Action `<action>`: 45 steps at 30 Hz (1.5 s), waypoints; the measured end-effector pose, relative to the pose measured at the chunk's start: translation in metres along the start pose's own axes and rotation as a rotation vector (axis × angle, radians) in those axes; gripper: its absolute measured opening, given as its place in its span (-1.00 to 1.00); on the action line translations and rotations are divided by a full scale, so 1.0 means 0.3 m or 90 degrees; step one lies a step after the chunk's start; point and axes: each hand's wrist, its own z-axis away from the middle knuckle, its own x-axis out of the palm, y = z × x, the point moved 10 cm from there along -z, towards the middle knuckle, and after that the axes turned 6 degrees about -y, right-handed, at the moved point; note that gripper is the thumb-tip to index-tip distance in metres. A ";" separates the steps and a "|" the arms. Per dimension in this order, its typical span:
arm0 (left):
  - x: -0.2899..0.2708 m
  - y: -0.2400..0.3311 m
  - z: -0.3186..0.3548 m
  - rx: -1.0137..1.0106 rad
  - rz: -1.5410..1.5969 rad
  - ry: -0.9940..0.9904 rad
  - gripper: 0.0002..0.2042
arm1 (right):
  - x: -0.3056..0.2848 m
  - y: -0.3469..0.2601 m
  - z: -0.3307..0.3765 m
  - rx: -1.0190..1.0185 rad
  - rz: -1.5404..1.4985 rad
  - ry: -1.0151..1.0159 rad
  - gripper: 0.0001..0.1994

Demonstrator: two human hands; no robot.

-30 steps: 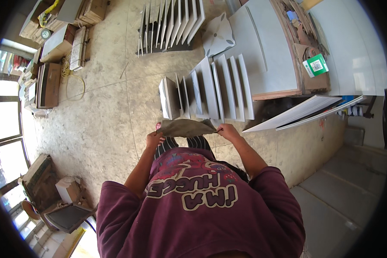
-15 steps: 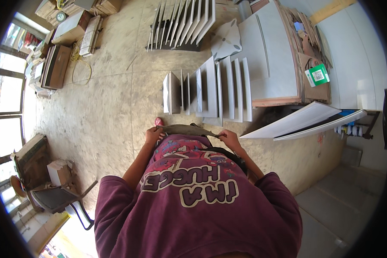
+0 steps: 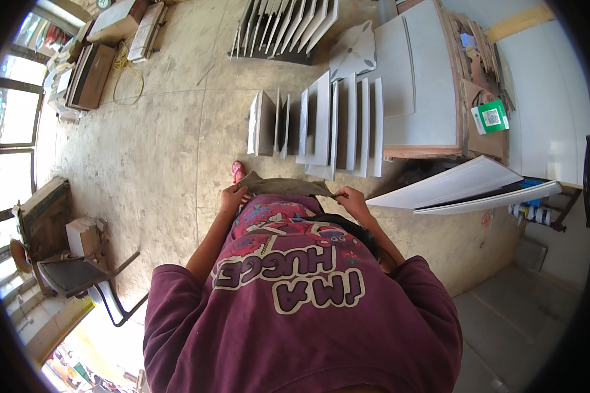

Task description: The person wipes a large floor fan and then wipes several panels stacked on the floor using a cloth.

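Note:
A dark grey-green cloth (image 3: 283, 187) is stretched crosswise in front of my waist. Its left corner is pinched in my left hand (image 3: 231, 196), its right corner in my right hand (image 3: 351, 199). The middle bows a little, and its lower edge meets the hem of my purple shirt (image 3: 295, 347). Beyond the left hand a pink shoe (image 3: 238, 171) shows on the floor. Ahead of the right hand stand several upright grey and white tile panels (image 3: 318, 124) in a row.
Farther off is another rack of upright panels (image 3: 285, 29). At the right, a grey slab stack (image 3: 419, 85) bears a green card (image 3: 490, 118), and white boards (image 3: 449, 187) lean out nearby. Boxes (image 3: 90, 75) and a yellow cord (image 3: 130, 88) lie left, with a chair (image 3: 75, 275) nearer me.
More of the pink shoe shows beyond my left hand. The cloth's left corner is raised slightly, and the surroundings have shifted a little in view. Both hands keep their hold.

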 end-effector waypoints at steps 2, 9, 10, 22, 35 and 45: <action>-0.006 -0.024 0.013 0.000 0.001 0.008 -0.80 | 0.010 0.007 -0.001 -0.013 0.005 -0.011 -0.88; -0.052 -0.036 0.007 0.007 -0.086 0.015 -0.81 | 0.036 -0.001 -0.006 -0.004 -0.009 -0.014 -0.88; -0.063 -0.034 0.000 0.011 -0.083 0.010 -0.81 | 0.045 -0.006 -0.008 -0.002 -0.012 -0.014 -0.88; -0.383 -0.012 0.023 -0.012 0.066 -0.003 -0.77 | 0.330 -0.197 -0.076 0.032 0.021 -0.035 -0.88; -0.804 0.056 -0.007 0.007 0.067 -0.031 -0.80 | 0.657 -0.498 -0.142 0.037 0.035 -0.027 -0.88; -0.829 0.038 -0.013 -0.006 0.115 -0.036 -0.81 | 0.679 -0.560 -0.138 0.037 0.062 -0.019 -0.88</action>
